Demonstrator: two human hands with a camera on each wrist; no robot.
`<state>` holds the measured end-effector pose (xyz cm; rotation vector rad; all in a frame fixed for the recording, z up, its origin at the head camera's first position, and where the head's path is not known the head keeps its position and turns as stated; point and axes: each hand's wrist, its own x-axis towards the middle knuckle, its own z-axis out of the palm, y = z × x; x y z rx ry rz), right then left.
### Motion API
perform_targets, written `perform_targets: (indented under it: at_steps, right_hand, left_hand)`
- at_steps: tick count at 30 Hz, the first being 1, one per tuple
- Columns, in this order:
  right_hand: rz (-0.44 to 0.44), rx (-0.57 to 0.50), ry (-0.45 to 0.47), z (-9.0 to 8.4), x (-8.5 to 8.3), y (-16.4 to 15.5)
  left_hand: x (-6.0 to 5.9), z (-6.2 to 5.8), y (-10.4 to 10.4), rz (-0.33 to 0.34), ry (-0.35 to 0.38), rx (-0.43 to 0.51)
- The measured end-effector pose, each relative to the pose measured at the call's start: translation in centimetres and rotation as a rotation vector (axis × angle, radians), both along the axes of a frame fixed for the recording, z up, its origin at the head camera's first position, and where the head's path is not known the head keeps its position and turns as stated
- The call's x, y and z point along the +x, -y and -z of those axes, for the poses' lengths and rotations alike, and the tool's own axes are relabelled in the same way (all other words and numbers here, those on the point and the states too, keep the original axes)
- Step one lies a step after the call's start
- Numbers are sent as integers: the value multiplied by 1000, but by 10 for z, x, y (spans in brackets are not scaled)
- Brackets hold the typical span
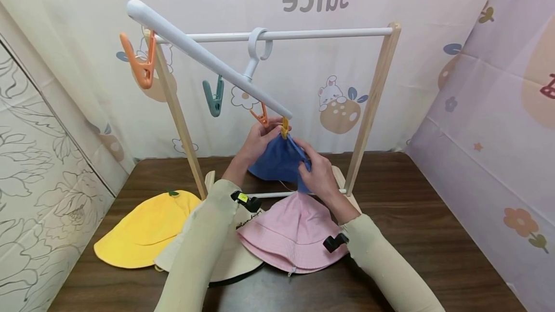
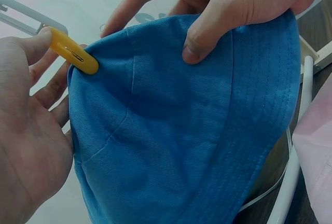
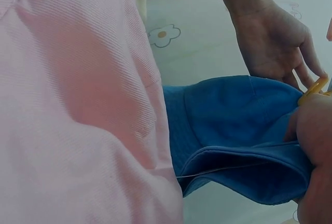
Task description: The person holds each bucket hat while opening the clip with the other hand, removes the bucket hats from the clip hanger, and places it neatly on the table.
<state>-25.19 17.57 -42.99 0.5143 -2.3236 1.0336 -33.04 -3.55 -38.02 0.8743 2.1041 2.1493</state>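
Note:
A blue bucket hat point(image 1: 274, 162) hangs below the near right end of a white hanger point(image 1: 208, 59). The yellow clothespin point(image 2: 72, 53) has its tip over the top of the hat's crown. My left hand point(image 1: 255, 144) pinches this clothespin, thumb on one arm and fingers behind. On the other side, my right hand point(image 1: 320, 172) grips the hat by its side, the thumb lying on the cloth in the left wrist view. The hat's hollow underside and a thin cord show in the right wrist view.
A wooden rack with a white rod point(image 1: 321, 34) carries the hanger. Two orange clothespins point(image 1: 143, 64) and a green clothespin point(image 1: 214, 97) hang from it. On the brown table point(image 1: 403, 235) lie a yellow hat point(image 1: 149, 227), a cream hat point(image 1: 234, 264) and a pink hat point(image 1: 297, 235).

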Motion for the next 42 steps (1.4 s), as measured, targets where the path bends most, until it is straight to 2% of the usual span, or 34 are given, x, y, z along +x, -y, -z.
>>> perform_targets:
  at_steps: [24, 42]
  right_hand:
    - [-46, -20, -35, 2, 3, 1]
    - [-54, -19, -45, 2, 6, 4]
  left_hand:
    - [4, 4, 2, -22, -19, -26]
    - [6, 5, 5, -12, -1, 8]
